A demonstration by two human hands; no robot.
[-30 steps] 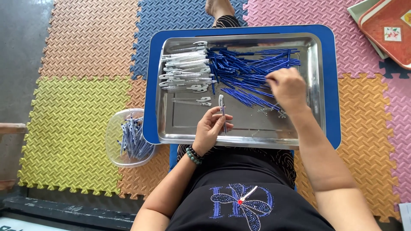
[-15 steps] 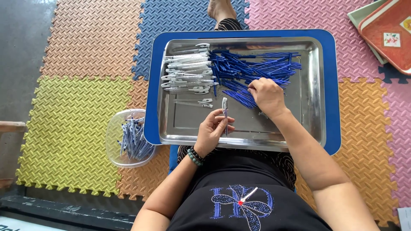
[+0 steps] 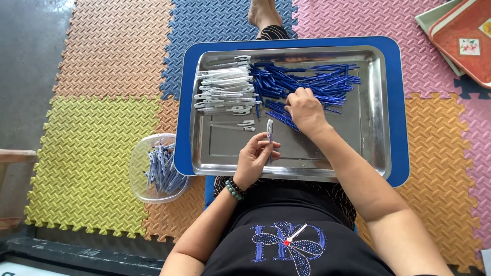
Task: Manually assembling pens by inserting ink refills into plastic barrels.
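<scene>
A steel tray [image 3: 371,138] rests inside a blue tray [image 3: 399,102] on my lap. A heap of blue pen refills [image 3: 312,79] lies in its far middle, and a row of clear pen barrels [image 3: 225,84] at its far left. My left hand [image 3: 255,159] holds a clear pen barrel [image 3: 269,130] upright over the tray's near side. My right hand [image 3: 306,110] lies on the near edge of the blue heap, fingers curled among the refills; whether it grips one is hidden.
A clear plastic tub [image 3: 156,171] with assembled blue pens stands on the foam mat at the tray's near left corner. Stacked red and green trays [image 3: 460,36] lie at the far right. A bare foot [image 3: 263,13] shows beyond the tray.
My right hand has moved left across the blue heap, from its right side to its near left edge. My left hand has kept the barrel almost still.
</scene>
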